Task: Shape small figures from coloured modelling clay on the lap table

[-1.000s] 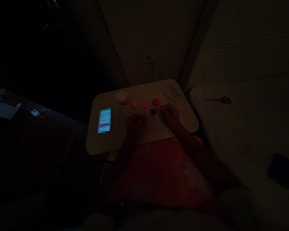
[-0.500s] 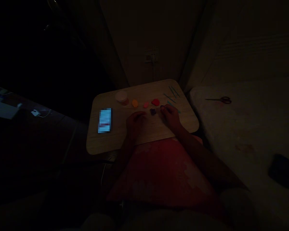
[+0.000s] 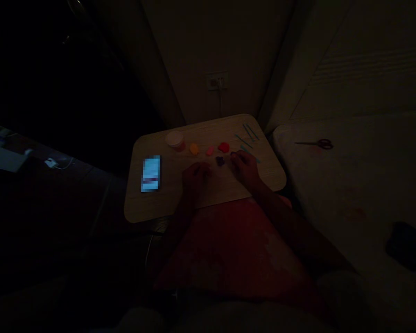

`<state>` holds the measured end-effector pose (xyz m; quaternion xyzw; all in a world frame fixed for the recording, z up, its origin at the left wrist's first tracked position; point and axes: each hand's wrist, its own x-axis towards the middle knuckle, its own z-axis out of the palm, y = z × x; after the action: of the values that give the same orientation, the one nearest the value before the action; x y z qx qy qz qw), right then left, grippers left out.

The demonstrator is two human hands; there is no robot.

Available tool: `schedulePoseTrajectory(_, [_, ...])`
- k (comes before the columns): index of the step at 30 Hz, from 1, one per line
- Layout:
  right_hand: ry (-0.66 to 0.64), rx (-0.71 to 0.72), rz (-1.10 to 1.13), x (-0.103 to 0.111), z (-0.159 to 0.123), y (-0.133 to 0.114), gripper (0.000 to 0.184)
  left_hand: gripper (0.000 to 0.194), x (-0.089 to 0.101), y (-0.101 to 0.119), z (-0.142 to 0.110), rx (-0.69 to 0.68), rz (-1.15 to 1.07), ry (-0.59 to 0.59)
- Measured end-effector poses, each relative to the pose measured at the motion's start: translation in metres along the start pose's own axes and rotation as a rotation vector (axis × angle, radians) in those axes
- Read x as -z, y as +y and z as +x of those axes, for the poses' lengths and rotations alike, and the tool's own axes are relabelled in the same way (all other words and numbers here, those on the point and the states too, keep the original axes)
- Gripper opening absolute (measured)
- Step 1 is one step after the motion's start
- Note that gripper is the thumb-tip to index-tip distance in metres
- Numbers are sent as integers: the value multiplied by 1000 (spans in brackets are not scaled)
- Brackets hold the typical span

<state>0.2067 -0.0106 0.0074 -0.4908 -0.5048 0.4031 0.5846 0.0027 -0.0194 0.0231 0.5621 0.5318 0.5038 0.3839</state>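
It is very dark, so fine detail is lost. My right hand (image 3: 246, 167) is closed at the right of the small table, its fingertips pinching a dark purple piece of modelling clay (image 3: 233, 154). Just left of it, a small dark purple clay shape with rounded lobes (image 3: 220, 161) lies on the tabletop. My left hand (image 3: 196, 175) hovers at or rests on the table left of that shape, fingers loosely bent and slightly apart, with nothing visible in them. Behind the hands lie an orange clay lump (image 3: 194, 149), a pink clay piece (image 3: 210, 151) and a red clay lump (image 3: 223, 147).
A lidded tub (image 3: 175, 140) stands at the table's back left, with a lit phone (image 3: 150, 174) in front. Several thin green-blue sticks (image 3: 250, 132) lie at the back right. Scissors (image 3: 315, 144) rest on the pale surface to the right. A wall socket (image 3: 217, 82) holds a plugged cable.
My left hand's fingers have dipped and curled slightly. My right hand stays nearly in place with the purple clay. The picture is a little lighter around the wall.
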Motion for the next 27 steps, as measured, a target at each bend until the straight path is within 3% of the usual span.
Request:
schedulePoseTrajectory(7, [4, 3, -43, 1, 0, -3, 50, 22, -1, -6, 1, -9, -66, 28])
schedulePoseTrajectory(14, [0, -12, -34, 1, -1, -3, 50, 13, -2, 0, -1, 79, -10, 38])
schedulePoseTrajectory(19, [7, -19, -28, 1, 0, -1, 52, 31, 1, 0, -1, 46, 22, 31])
schedulePoseTrajectory(27, [-2, -17, -15, 1, 0, -2, 49, 15, 0, -10, 3, -38, 2, 47])
